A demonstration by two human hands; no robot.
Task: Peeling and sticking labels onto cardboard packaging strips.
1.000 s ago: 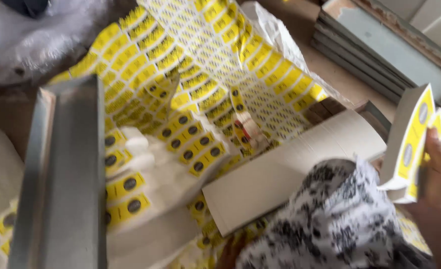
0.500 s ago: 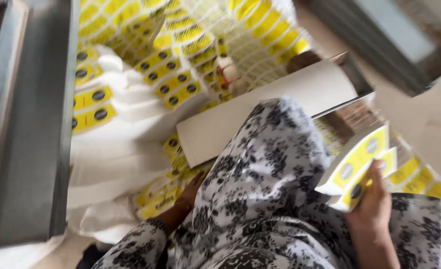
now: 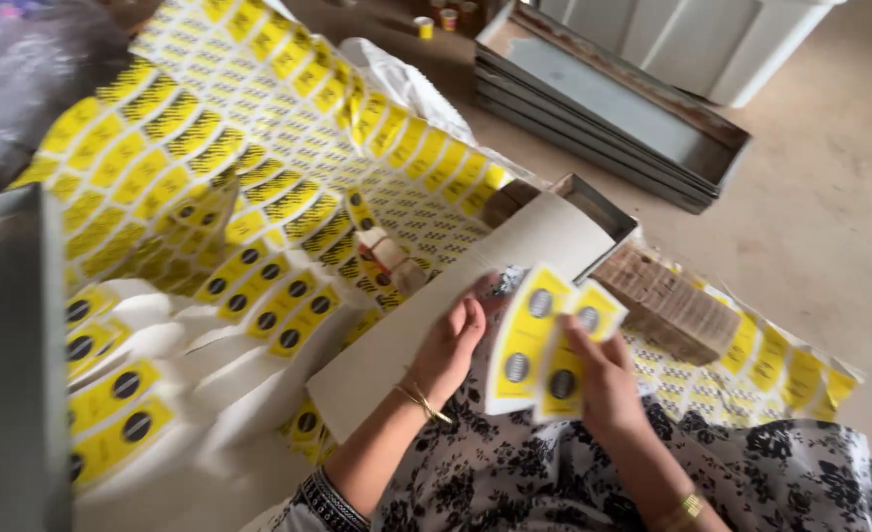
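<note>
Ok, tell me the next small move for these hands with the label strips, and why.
Probably part the two label strips. The left hand pinches the left edge and the right hand grips the lower right, and the strips overlap, fanned slightly apart at the top. Sliding the right thumb would likely free the front one over the cardboard sheet.

The grey metal tray (image 3: 12,365) is blurred and cut off at the left edge.
</note>
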